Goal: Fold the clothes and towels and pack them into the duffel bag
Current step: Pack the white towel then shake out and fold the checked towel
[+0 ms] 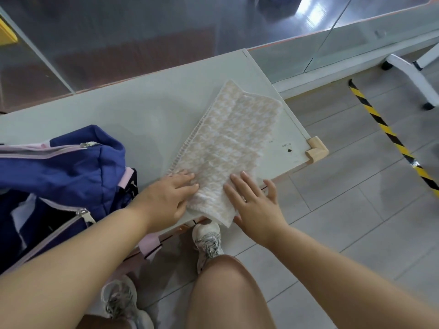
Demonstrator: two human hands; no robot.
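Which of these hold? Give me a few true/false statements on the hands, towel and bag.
1. Both hands rest with straight fingers on the towel. True: left hand and right hand press the near end of the towel.
2. The towel is already in the duffel bag. False: it lies on the table, right of the duffel bag.
3. The bag's zip is open. True.
4. The towel is plain dark blue. False: it has a beige-and-white pattern; the bag is blue.
5. The towel's near corner overhangs the table edge. True.
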